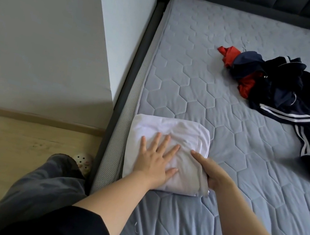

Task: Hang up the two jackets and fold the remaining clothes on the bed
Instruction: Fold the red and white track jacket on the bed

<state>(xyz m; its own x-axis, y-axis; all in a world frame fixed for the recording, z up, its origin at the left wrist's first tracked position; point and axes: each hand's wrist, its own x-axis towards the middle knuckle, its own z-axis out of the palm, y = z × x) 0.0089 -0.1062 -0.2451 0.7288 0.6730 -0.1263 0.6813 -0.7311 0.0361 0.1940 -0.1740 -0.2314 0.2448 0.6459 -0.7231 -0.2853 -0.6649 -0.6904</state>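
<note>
Left hand (153, 163) flat, fingers spread, pressing the folded white garment (169, 138) at the mattress (214, 221) edge, while the right hand (212, 174) grips its right-hand fold (fingers tucked under). Farther out, well apart, navy white-striped track clothes (298, 97) lie crumpled with a red garment (230, 55); no readable labels.

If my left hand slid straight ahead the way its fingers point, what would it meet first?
More of the folded white garment under the left hand, then bare quilted mattress; the dark clothes pile lies well to the right.
</note>
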